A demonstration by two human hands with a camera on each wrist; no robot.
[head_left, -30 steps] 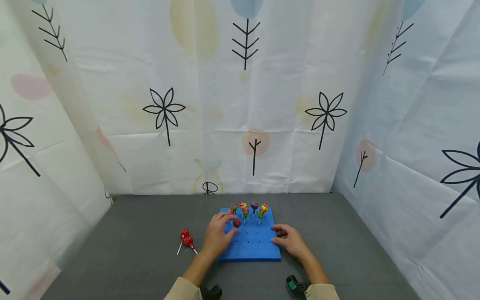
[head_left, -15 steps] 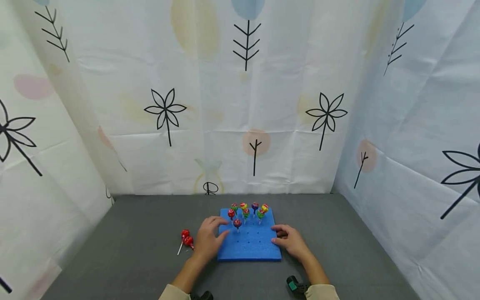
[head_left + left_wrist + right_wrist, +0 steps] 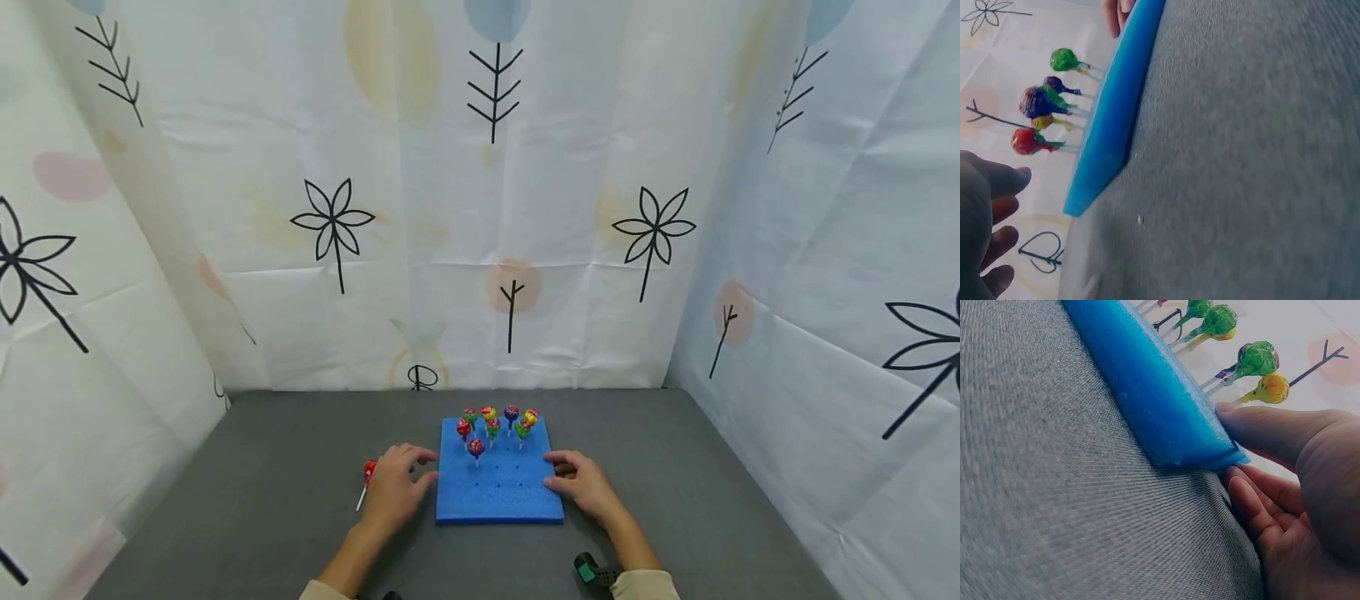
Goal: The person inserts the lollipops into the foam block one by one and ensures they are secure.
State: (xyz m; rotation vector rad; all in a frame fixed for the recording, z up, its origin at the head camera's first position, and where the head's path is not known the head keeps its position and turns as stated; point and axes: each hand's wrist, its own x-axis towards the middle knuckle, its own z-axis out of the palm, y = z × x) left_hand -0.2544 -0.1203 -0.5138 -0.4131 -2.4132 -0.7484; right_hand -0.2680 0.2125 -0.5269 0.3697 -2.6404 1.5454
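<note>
A blue foam board point(image 3: 498, 504) lies flat on the table, with rows of small holes. Several wrapped lollipops point(image 3: 492, 427) stand upright in its far rows; a dark red-and-blue lollipop point(image 3: 476, 447) is the nearest of them. My left hand point(image 3: 395, 492) is just off the board's left edge, fingers spread and holding nothing. By that hand lies a red lollipop point(image 3: 370, 472) on the table; a second one there is hidden behind the hand. My right hand point(image 3: 1310, 481) holds the board's right edge, thumb on the top and fingers at the side.
The grey cloth-covered table point(image 3: 300, 467) surrounds the board. White patterned curtains point(image 3: 420, 317) rise at the back and both sides. A black strapped device point(image 3: 592, 571) sits at the right wrist.
My left hand has let go of the dark red-and-blue lollipop, which stands in the board, and has moved left off the board, covering one loose red lollipop. The right hand stays put.
</note>
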